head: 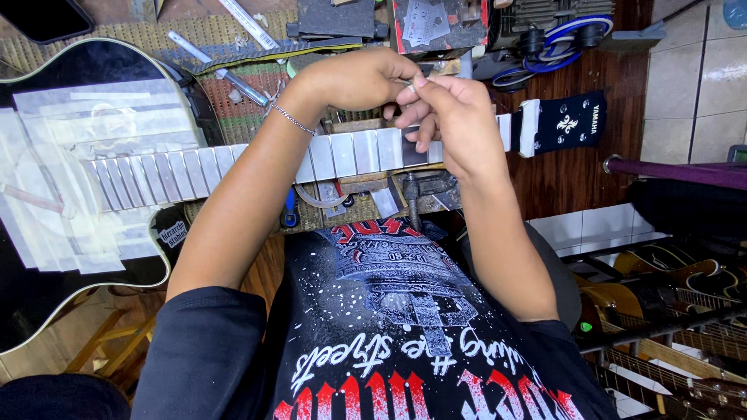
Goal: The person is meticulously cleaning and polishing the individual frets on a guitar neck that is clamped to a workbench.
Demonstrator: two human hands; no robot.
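A head-worn camera looked straight down at a person in a black printed T-shirt (405, 334) working over a black acoustic guitar (70, 155) laid flat across a cluttered bench. Both hands met above the guitar neck (342, 154), just short of the headstock (562, 122).

The left hand (354, 78) was curled closed, its fingertips pinching one end of a thin, pale strip or wire (408, 81) — too small to tell exactly what it was. A thin silver bracelet (293, 119) circled that wrist. The right hand (454, 117) faced it, touching it at the fingertips, with thumb and forefinger closed on the same thin piece and the other fingers folded down toward the fretboard.

Directly under both hands, the neck was wrapped in strips of pale masking tape (194, 169) that covered the wood between the frets, and one dark gap of bare fretboard (414, 154) showed just beneath the right hand's fingers. Away to the left of the left forearm, more tape covered the guitar body around the end of the neck.

Below the hands, nearer the person's chest, a metal clamp or vise (416, 190) sat under the neck. Beyond the left hand lay a pen-like tool (237, 84) on a woven mat (187, 35). To the right of the right forearm, well apart, other guitars (669, 311) stood on a rack beside a tiled floor (700, 78).
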